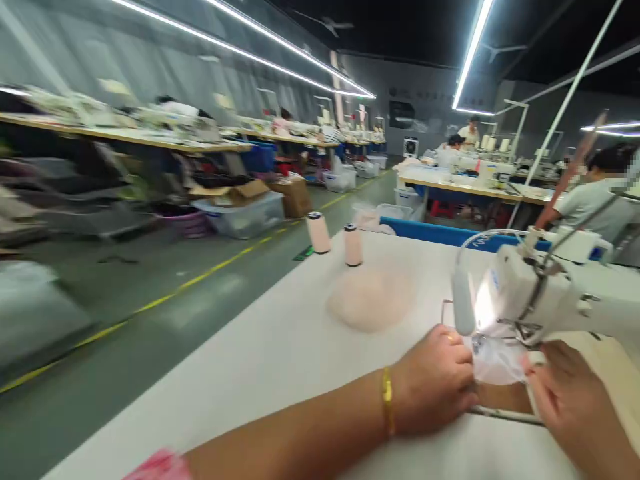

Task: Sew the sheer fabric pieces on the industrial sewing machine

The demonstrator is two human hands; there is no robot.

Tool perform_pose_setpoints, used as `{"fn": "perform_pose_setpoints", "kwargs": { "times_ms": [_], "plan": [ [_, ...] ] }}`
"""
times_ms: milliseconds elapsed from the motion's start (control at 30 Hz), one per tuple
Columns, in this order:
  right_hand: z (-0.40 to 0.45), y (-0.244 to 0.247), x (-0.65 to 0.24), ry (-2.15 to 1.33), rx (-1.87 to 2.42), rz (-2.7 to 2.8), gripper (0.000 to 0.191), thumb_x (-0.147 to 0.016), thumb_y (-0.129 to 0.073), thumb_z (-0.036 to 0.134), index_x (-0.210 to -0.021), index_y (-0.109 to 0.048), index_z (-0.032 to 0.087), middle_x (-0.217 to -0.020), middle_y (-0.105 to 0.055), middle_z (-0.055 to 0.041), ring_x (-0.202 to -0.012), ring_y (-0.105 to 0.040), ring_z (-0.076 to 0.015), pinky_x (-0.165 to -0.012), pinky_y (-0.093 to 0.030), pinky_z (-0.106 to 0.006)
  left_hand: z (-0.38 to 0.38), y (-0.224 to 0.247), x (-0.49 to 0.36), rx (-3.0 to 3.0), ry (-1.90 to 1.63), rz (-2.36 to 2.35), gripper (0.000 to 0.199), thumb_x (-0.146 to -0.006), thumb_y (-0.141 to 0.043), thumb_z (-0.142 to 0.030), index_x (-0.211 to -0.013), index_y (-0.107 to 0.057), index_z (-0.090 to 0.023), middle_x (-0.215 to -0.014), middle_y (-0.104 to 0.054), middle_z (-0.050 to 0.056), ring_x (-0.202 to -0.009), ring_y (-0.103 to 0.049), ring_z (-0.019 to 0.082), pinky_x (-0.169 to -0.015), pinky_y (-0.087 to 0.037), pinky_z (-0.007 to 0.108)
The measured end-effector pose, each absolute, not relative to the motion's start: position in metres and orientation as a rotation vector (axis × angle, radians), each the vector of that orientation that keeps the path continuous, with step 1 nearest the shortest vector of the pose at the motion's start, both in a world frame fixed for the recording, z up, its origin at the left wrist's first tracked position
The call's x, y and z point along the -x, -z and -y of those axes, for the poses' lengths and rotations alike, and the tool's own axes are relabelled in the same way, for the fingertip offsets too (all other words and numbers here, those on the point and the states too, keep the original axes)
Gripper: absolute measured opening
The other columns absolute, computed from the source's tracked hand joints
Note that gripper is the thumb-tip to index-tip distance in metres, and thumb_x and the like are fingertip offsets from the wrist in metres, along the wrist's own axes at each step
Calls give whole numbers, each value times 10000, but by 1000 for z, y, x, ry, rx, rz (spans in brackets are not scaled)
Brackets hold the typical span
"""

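Under the needle area of a white sewing machine (530,287) lies a piece of thin, sheer white fabric (496,363), lit by the machine's lamp. My left hand (437,380), with a yellow bracelet at the wrist, is closed on the fabric's left edge. From the other side my right hand (565,380) pinches the right edge, its fingers partly smeared by motion. Between the hands, below the fabric, shows a brown opening or plate in the table. A pale peach heap of cloth (371,300), blurred, lies on the white table (280,347) beyond my left hand.
Two peach thread cones (319,233) stand at the table's far left corner. A blue cloth trough (435,232) runs along the far edge. At right a co-worker (597,200) sits by another machine. Across the aisle are plastic bins (245,217) and more sewing tables.
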State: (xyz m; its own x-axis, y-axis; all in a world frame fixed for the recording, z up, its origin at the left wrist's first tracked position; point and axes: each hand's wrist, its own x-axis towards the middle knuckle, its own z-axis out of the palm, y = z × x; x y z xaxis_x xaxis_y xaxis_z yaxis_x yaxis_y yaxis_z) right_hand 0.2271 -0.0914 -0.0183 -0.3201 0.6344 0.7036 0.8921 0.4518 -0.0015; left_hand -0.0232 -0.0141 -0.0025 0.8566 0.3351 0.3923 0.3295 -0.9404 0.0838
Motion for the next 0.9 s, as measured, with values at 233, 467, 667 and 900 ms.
{"fn": "perform_pose_setpoints", "kwargs": {
  "times_ms": [233, 467, 667, 900],
  "plan": [
    [91, 8, -186, 15, 1482, 2339, 274, -872, -423, 20, -889, -601, 227, -867, -645, -44, -791, -580, -220, -656, -433, -328, 10, 3, 25, -2872, -623, -521, 105, -914, -645, -169, -811, -638, -185, -912, -681, 15, -836, -600, 188, -713, -405, 343],
    [94, 13, -191, -13, 1425, 2295, 270, -851, -466, -14, -902, -600, 214, -1036, -691, -47, -914, -594, -235, -746, -427, -343, 12, 2, 24, -2866, -600, -541, 139, -937, -607, -171, -803, -646, -176, -903, -666, 33, -835, -582, 197, -703, -412, 337],
    [94, 12, -187, -17, 1409, 2300, 326, -830, -463, -35, -966, -620, 215, -913, -679, -35, -870, -602, -232, -734, -419, -341, 13, 2, 24, -2893, -683, -497, 206, -957, -555, -137, -770, -630, -183, -847, -683, 23, -792, -565, 184, -670, -371, 334],
    [92, 16, -190, 103, 1440, 2336, 368, -840, -467, -6, -1039, -646, 246, -886, -664, -41, -826, -598, -232, -699, -439, -338, 13, 2, 24, -2921, -692, -516, 213, -973, -545, -139, -791, -646, -187, -846, -680, 29, -787, -554, 190, -687, -358, 339]
  ]
}}
